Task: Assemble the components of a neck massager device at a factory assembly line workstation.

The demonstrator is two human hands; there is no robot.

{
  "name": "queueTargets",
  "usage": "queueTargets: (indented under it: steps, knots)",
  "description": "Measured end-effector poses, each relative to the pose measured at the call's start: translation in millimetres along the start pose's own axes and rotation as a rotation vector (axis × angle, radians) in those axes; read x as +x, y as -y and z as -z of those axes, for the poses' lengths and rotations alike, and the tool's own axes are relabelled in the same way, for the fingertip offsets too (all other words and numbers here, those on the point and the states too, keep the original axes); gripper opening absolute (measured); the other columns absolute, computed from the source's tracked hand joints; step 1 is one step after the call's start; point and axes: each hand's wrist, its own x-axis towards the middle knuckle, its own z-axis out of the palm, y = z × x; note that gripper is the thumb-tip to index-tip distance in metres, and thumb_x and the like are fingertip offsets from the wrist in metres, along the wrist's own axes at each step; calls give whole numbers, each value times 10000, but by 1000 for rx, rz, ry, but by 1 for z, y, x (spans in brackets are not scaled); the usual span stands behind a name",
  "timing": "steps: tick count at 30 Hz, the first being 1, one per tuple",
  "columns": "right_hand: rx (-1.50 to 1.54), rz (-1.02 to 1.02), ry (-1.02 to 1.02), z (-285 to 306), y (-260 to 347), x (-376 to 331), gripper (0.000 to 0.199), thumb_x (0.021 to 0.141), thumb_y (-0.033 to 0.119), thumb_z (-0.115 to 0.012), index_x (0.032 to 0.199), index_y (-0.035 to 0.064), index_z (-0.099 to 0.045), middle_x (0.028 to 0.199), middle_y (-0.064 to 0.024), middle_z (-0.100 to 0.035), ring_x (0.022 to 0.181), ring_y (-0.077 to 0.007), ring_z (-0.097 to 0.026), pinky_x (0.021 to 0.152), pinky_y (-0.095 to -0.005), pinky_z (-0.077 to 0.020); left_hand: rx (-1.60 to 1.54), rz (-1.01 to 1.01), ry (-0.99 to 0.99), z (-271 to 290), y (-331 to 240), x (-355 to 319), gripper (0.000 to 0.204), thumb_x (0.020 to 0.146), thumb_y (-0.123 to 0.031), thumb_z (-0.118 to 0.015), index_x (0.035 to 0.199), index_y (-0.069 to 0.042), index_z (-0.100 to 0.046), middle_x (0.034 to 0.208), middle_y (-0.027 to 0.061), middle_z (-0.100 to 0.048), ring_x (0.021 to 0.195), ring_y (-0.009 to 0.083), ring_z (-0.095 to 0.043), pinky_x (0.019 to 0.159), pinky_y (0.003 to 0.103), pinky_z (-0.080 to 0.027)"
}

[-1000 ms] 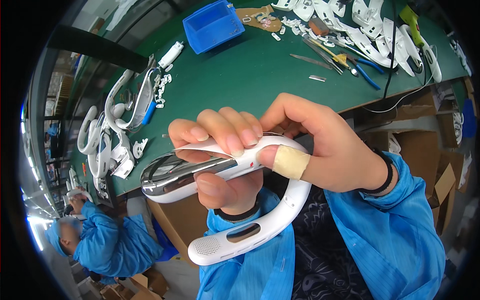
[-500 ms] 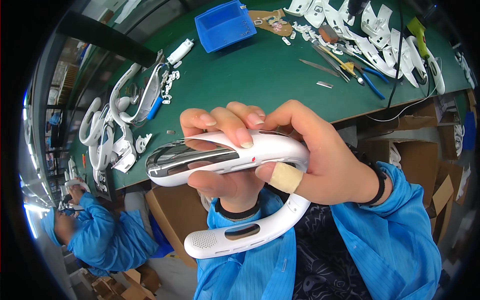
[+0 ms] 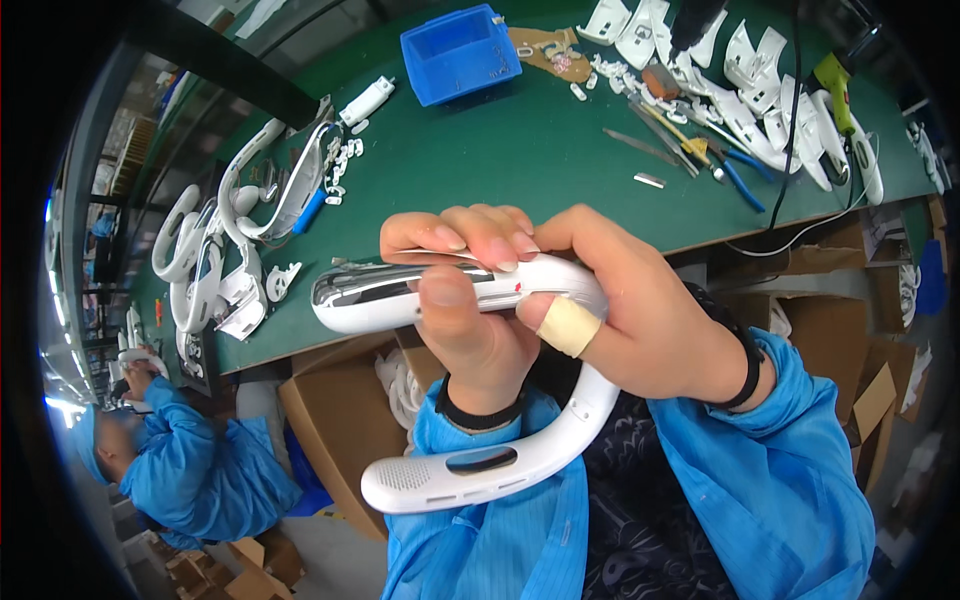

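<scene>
A white U-shaped neck fan with a glossy dark mirror-like panel is held over the near edge of the green bench. My left hand is closed around its upper arm, fingers over the top and thumb against the front side. Around the curved part wraps my right hand, its thumb in a beige bandage pressing beside a small red mark. The lower arm, with a perforated patch and a dark oval inset, hangs in front of my left sleeve. My left palm hides part of the casing.
A blue bin stands at the far middle of the bench. White fan housings lie at left. Pliers, more white shells and a green power tool are at right. An open carton sits below; a co-worker is far left.
The neck fan has tipped, so less of its glossy panel shows. My left thumb has risen across the front side, and the fan's upper end has shifted slightly right.
</scene>
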Motion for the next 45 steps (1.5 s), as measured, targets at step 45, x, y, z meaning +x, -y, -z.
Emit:
queueTargets:
  steps: [45]
  knots:
    - [-802,647,-208,5,14,21,191,637,161,-688,768,66,-586,726,-45,-464,656,-218,-473,572,-349,-361,387,25,-109,-3,-19,-2,737,843,-467,-835,1288,4,-484,989,175,-713,918,254,-715,851,379,-597]
